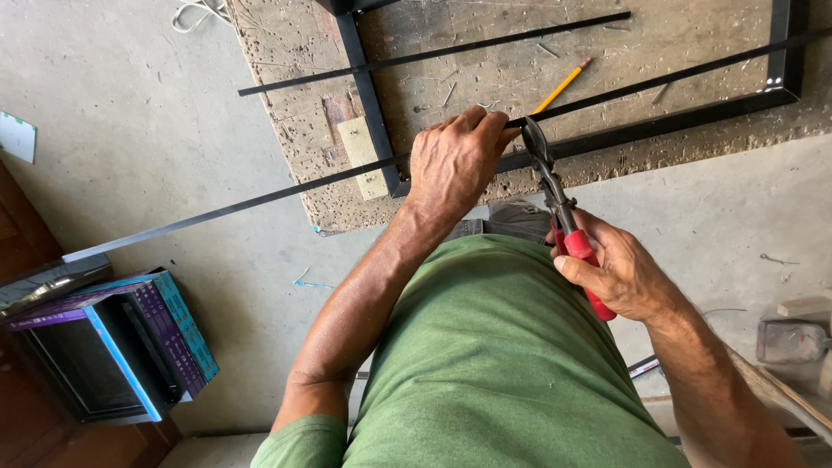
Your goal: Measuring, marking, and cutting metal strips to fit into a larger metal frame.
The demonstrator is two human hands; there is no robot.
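Observation:
My left hand (454,160) grips a long thin black metal strip (260,198) at the near edge of a worn wooden workbench (295,52). The strip runs from the floor side at the left up across the bench to the right. My right hand (620,276) holds red-handled snips (555,195), whose dark jaws sit on the strip just right of my left fingers. A black rectangular metal frame (368,100) lies on the bench under the strip.
A second black strip (433,54) and a yellow pencil (563,85) lie on the bench. An open dark box with blue and purple edges (121,342) stands on the concrete floor at the left. Clutter sits at the lower right (793,338).

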